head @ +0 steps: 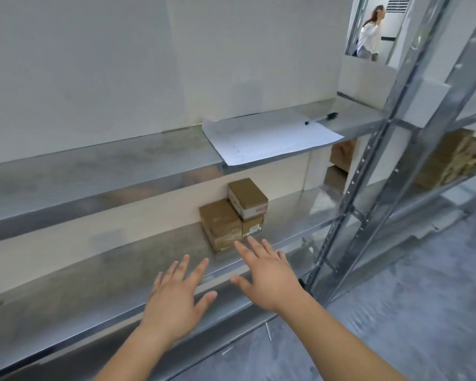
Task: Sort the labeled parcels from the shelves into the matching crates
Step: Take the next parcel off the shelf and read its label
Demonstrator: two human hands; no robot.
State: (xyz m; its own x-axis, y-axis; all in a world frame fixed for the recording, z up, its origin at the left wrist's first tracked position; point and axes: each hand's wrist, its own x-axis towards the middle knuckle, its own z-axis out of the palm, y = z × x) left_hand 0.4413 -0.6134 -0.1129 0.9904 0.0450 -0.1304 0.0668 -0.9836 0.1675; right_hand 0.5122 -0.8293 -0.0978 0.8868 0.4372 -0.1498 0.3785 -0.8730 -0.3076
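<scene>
Three brown cardboard parcels with white labels stand against the back of the lower metal shelf (138,259). One parcel (248,198) sits on top of a second (252,226), and a third (221,226) stands beside them on the left. My right hand (267,273) reaches over the shelf with fingers spread, its fingertips just short of the front of the parcels. My left hand (176,295) hovers lower and to the left above the shelf, fingers spread, holding nothing. No crate is in view.
A white sheet of paper (270,138) and a black marker (331,116) lie on the upper shelf. A steel upright (352,210) stands to the right. More brown boxes (451,158) fill the neighbouring rack. A person (368,34) stands far off behind an opening.
</scene>
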